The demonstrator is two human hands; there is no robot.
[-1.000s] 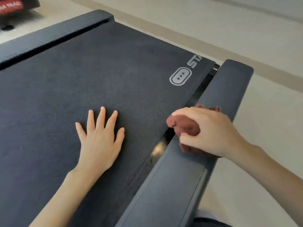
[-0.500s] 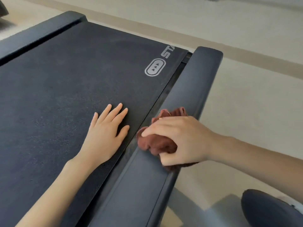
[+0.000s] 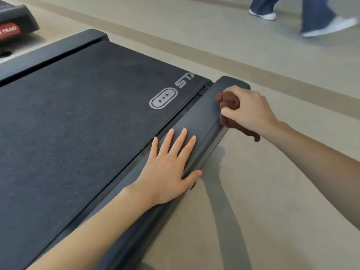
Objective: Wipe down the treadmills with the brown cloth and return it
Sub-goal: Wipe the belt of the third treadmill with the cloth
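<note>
- Firstly, our left hand point(image 3: 169, 170): it lies flat on the right side rail point(image 3: 196, 117) of the treadmill point(image 3: 78, 123), with fingers straight and slightly apart and the thumb hooked over the rail's outer edge.
- Brown cloth point(image 3: 228, 102): we hold it bunched into a wad, pressed on the far end of that same rail. A loose tail hangs off the outer side, over the floor point(image 3: 272, 191).
- Right hand point(image 3: 247, 110): its fingers are curled tight round the wad, knuckles up.
- Risk, as we judge it: the hanging tail may drag on the floor and carry grit back onto the rail.
- Risk: a wad this tight touches little surface, so a stroke may leave strips unwiped.
- Risk: our bare left palm may leave fresh marks on the rail.
- Surface: a dark textured belt with a pale logo point(image 3: 163, 98) near its far right corner, and smooth dark rails on both sides.
- Room: a neighbouring machine point(image 3: 17, 22) with a red label sits at far left. The beige floor has a darker stripe point(image 3: 194, 49). The legs of a passer-by point(image 3: 311, 14) show at top right, well apart from us.
</note>
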